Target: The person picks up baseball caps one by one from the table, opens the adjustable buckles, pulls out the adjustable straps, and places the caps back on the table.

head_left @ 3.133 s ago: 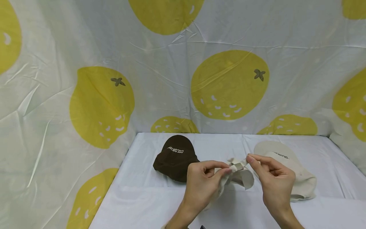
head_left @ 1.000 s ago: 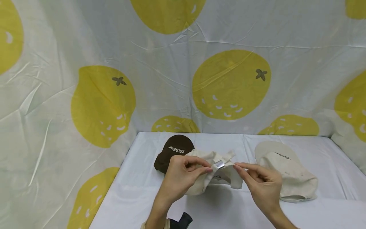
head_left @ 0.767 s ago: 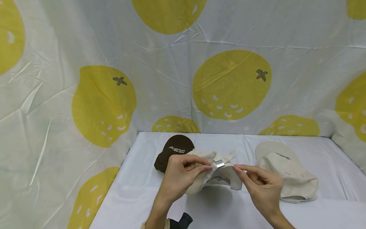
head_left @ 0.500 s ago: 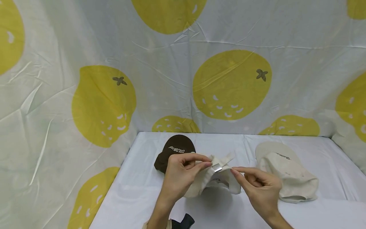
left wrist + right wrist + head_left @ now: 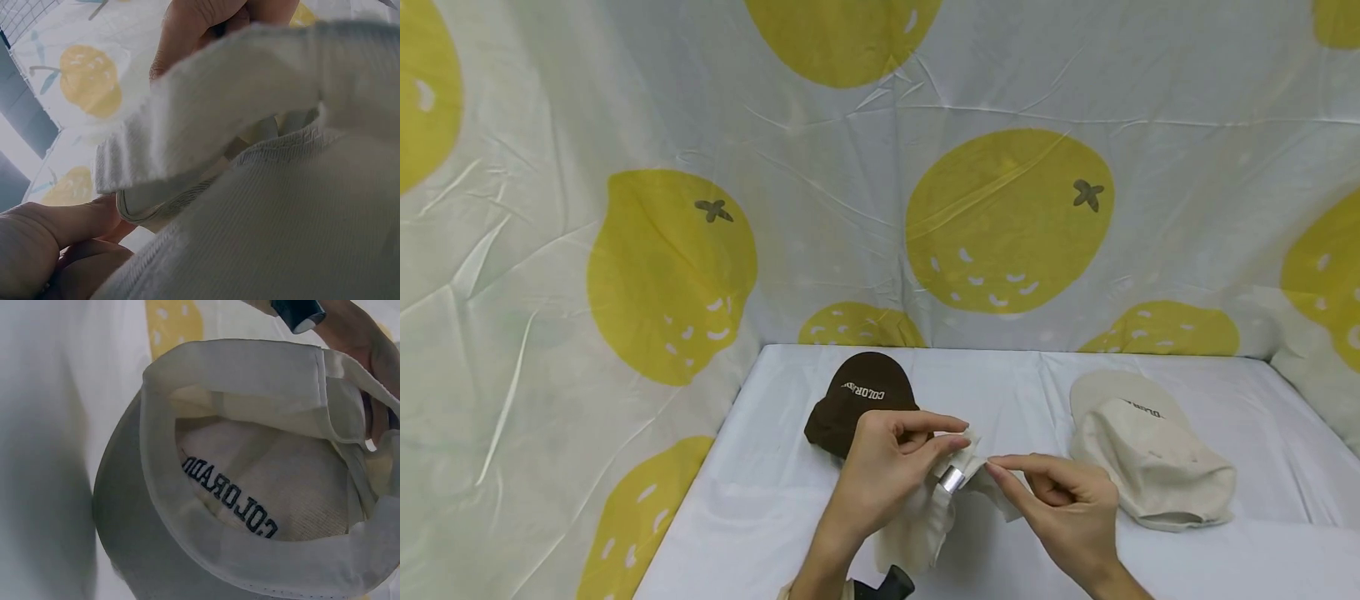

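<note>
Fingers (image 5: pixel 951 422) narrow: I see left hand (image 5: pixel 880 475), right hand (image 5: pixel 1070 512) each pinching cream cap (image 5: pixel 912 533) near buckle (image 5: pixel 952 478). Held over surface (image 5: pixel 745 517), in front of brown cap (image 5: pixel 867 396); second cream cap (image 5: pixel 1150 454) lies beside right hand.

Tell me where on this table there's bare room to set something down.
The table is bare left of the brown cap and the left hand, and at the back between that cap and the resting cream cap. Centre front is crowded: that hand and the right hand grip the other cream cap.
</note>
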`<state>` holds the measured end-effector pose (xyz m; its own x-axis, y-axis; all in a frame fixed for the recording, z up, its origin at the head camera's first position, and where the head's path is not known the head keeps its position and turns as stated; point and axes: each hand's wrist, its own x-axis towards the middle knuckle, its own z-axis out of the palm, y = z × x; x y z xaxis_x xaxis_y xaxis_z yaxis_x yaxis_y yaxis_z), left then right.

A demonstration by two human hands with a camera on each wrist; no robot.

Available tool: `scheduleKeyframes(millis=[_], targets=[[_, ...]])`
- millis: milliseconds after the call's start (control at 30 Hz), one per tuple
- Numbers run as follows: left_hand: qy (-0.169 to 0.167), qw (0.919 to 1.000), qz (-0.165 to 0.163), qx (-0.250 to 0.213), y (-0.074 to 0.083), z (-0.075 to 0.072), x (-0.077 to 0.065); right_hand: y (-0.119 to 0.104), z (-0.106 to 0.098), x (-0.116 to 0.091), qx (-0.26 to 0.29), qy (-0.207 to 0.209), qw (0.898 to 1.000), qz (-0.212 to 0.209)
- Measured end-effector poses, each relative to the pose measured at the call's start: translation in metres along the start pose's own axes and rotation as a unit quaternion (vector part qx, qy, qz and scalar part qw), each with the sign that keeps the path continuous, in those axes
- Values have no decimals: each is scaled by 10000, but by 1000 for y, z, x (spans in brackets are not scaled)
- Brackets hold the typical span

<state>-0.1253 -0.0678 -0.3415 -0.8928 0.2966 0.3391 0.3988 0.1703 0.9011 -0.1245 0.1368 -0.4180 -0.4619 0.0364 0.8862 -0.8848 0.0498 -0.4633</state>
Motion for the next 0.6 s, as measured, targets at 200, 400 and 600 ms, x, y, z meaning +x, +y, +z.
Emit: scheduleKeyframes(millis=[200, 400, 600], targets=[[-111, 9992, -377, 18, -2, 1, 1, 1, 0, -1, -19, -65, 9999, -85], [-154, 9977, -649, -88, -3, 1, 3, 2, 0, -2, -66, -102, 9999, -99], [-211, 9966, -787, -128, -2, 2, 4, 3, -1, -2, -83, -123, 9998, -123]])
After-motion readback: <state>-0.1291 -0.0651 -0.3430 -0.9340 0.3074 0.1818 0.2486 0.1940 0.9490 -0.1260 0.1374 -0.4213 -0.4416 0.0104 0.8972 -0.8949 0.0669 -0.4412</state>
